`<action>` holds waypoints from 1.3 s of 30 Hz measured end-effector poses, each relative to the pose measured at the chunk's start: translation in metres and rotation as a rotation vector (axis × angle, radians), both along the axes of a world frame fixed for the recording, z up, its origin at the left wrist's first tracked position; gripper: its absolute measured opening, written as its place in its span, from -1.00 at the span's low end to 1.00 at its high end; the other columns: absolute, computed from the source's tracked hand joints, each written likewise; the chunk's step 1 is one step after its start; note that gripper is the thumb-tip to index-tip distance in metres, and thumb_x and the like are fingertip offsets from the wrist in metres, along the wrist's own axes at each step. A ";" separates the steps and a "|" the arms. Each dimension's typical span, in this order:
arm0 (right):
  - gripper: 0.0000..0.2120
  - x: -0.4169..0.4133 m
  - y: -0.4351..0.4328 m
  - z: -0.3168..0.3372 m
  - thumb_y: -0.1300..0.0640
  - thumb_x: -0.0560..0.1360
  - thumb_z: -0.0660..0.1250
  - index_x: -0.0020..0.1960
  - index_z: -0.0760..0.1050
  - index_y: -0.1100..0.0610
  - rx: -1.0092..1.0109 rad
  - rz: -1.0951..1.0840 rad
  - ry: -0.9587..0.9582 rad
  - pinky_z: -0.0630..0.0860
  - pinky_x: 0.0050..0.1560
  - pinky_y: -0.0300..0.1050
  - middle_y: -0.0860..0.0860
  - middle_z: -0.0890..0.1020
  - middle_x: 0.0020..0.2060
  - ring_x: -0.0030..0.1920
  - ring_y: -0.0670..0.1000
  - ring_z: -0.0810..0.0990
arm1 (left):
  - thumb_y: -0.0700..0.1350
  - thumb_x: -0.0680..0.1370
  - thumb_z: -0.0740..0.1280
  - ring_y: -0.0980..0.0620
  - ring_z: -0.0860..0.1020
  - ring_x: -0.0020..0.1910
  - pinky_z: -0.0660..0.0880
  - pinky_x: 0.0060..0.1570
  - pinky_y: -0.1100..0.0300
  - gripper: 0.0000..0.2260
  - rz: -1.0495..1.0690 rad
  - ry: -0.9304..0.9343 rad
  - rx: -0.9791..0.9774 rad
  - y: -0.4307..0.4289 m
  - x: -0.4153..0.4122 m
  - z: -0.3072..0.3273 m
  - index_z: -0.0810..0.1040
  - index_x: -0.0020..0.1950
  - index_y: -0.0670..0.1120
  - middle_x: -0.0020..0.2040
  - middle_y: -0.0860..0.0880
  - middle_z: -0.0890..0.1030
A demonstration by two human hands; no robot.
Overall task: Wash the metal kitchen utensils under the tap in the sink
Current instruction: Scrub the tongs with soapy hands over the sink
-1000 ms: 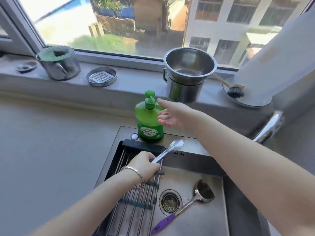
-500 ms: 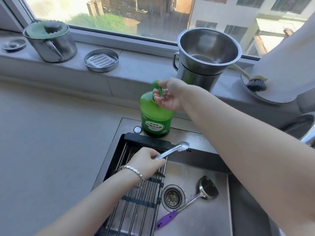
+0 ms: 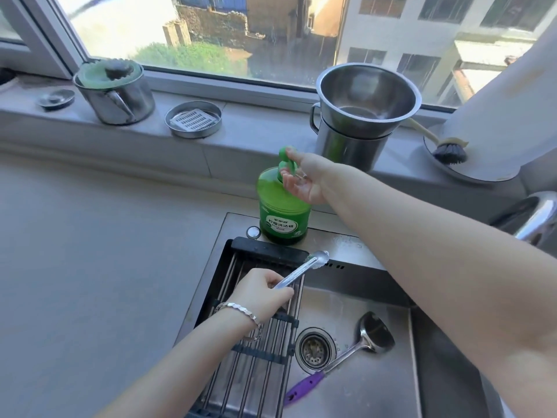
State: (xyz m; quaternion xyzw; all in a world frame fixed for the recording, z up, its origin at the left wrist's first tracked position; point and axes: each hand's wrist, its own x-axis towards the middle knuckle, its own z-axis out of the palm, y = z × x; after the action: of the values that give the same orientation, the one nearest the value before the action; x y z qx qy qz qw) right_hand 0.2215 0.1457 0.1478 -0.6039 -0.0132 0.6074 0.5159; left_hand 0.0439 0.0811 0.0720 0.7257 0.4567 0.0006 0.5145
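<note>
Right now the metal tongs (image 3: 306, 267) are slim, shiny, w/ scalloped tips, arms pressed together, angled up over the back-left corner of the sink (image 3: 376, 393), above the roll-up rack (image 3: 250, 369). Left hand (image 3: 262, 292) grips the handle end, fingers curled round it, knuckles up, bracelet (image 3: 241, 310) on the wrist. A steel ladle (image 3: 375, 331) w/ purple handle lies in the basin beside the drain (image 3: 315, 349). Right hand (image 3: 304, 179) reaches to the green soap bottle (image 3: 283, 212) on the sink ledge: thumb on the pump top, fingers loosely cupped, palm up under the nozzle, holding nothing.

A home kitchen: steel sink (image 3: 355, 300), soap bottle (image 3: 283, 206), windowsill pots (image 3: 361, 116).
</note>
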 end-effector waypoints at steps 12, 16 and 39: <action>-0.34 -0.093 -0.216 -0.041 -0.19 0.53 0.05 0.41 0.28 0.28 0.521 0.748 -1.445 0.04 0.47 -0.21 0.07 0.34 0.38 0.42 -0.02 0.23 | -0.21 0.48 0.29 0.06 0.56 -0.08 0.42 -0.19 0.36 -0.92 -0.158 0.013 0.260 -0.062 0.006 0.042 0.54 -0.09 -0.06 -0.15 0.01 0.61; -0.07 -0.053 -0.244 -0.040 -0.39 0.34 -0.31 0.50 0.01 0.19 0.221 0.863 -1.737 -0.31 0.46 -0.17 0.07 0.06 0.51 0.51 -0.02 -0.12 | -0.31 0.34 0.33 0.10 0.40 -0.46 0.38 -0.40 0.23 -0.76 -0.093 -0.092 0.186 -0.086 0.001 0.044 0.44 -0.40 0.01 -0.50 0.10 0.44; -0.14 -0.073 -0.304 -0.056 -0.36 0.48 -0.11 0.40 0.26 0.34 0.213 0.865 -1.722 -0.05 0.46 0.02 0.21 0.32 0.40 0.46 0.15 0.10 | -0.05 0.39 0.44 0.20 0.40 -0.47 0.38 -0.39 0.29 -0.86 -0.157 -0.107 0.333 -0.136 -0.016 0.043 0.58 -0.25 -0.11 -0.44 0.10 0.49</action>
State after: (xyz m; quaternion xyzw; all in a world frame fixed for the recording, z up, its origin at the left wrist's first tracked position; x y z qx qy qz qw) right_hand 0.1483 -0.1579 0.0921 -0.7348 -0.6626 0.0899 0.1135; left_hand 0.0279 -0.0548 0.1148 0.8331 0.3644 0.0749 0.4093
